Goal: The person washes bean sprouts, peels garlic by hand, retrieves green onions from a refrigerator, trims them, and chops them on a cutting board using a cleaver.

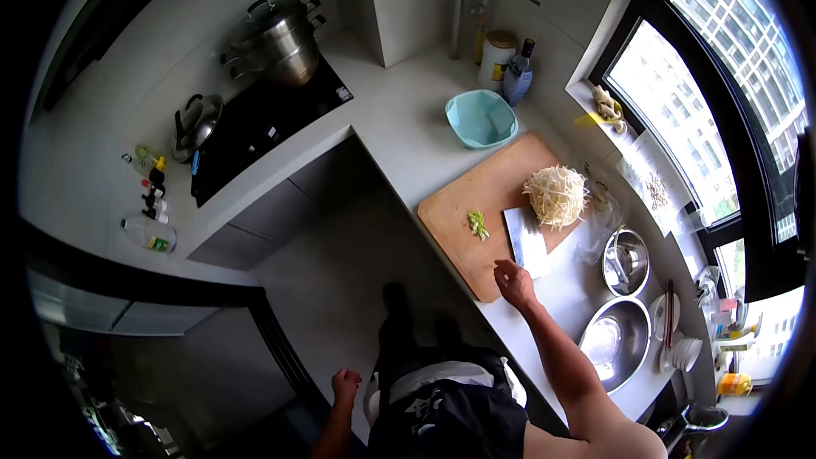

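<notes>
My right hand (pixel 514 283) is curled over the near edge of a wooden cutting board (pixel 467 195). It sits right by the lower end of a cleaver's broad blade (pixel 525 236); the cleaver's handle is hidden, and I cannot tell whether my fingers hold it. Beyond the blade rises a heap of pale bean sprouts (pixel 557 196). A small pile of chopped green pieces (pixel 478 224) lies left of the blade. Down at my side hangs my left hand (pixel 346 384), fingers curled in with nothing visible in them.
Behind the board stand a light-blue basin (pixel 481 119), a lidded jar (pixel 497 59) and a bottle (pixel 518 74). Two steel bowls (pixel 626 262) (pixel 615 342) and chopsticks (pixel 669 314) are on the right. Across the corner, a steamer pot (pixel 276 38) and a lidded pan (pixel 197 127) occupy the black hob (pixel 263 132).
</notes>
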